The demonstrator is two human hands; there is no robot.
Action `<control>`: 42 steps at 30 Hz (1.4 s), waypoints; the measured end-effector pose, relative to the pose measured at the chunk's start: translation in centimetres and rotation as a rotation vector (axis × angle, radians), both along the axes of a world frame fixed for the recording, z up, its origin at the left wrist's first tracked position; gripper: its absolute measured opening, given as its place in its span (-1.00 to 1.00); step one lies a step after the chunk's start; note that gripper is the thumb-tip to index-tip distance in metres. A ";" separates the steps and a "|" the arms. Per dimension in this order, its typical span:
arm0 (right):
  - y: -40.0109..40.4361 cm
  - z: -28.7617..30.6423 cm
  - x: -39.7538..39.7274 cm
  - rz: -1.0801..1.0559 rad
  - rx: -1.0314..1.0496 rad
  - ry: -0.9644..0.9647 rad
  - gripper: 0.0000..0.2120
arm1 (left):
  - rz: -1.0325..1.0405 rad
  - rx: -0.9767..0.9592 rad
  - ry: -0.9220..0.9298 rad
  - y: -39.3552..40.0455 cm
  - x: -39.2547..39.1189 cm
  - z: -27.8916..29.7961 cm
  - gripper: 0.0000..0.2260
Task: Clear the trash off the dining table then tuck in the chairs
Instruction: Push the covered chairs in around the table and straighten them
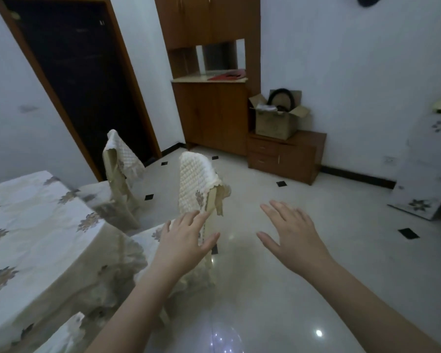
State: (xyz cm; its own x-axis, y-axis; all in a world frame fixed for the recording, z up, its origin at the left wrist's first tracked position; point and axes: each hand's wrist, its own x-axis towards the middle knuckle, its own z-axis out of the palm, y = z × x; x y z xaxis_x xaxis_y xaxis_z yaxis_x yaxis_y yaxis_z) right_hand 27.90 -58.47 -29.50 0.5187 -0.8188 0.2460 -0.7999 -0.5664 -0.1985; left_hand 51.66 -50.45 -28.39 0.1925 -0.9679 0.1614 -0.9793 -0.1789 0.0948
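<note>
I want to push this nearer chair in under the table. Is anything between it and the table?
Nothing visible. The chair has its seat by the hanging cloth of the table. The left hand is at its back, the right hand open beside it.

There is only one view, from a camera on the person's head. It looks forward and down, from standing height, with a wide angle that bends the walls and door point(69, 80) at the edges. The left hand point(186, 240) and right hand point(293, 233) are near the lens, in the lower middle. The surface point(28, 225) fills the lower left corner. Two chairs, the near chair point(196, 189) and the far chair point(120, 154), stand just past it. The cabinet point(211, 115) and box point(275, 121) are far, at the back wall.
</note>
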 end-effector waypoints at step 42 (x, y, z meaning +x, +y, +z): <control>-49.0 -0.9 -5.1 -0.258 0.021 0.133 -0.38 | -0.070 -0.110 -0.129 -50.9 -5.8 -2.5 -0.40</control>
State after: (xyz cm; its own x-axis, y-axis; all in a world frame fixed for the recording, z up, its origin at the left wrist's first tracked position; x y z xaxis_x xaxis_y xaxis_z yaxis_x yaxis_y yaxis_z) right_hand 22.76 -107.48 -30.42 0.3195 -0.9320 0.1714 -0.9368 -0.3379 -0.0912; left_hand 45.81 -101.39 -30.90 0.0958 -0.9534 0.2860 -0.9943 -0.1052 -0.0176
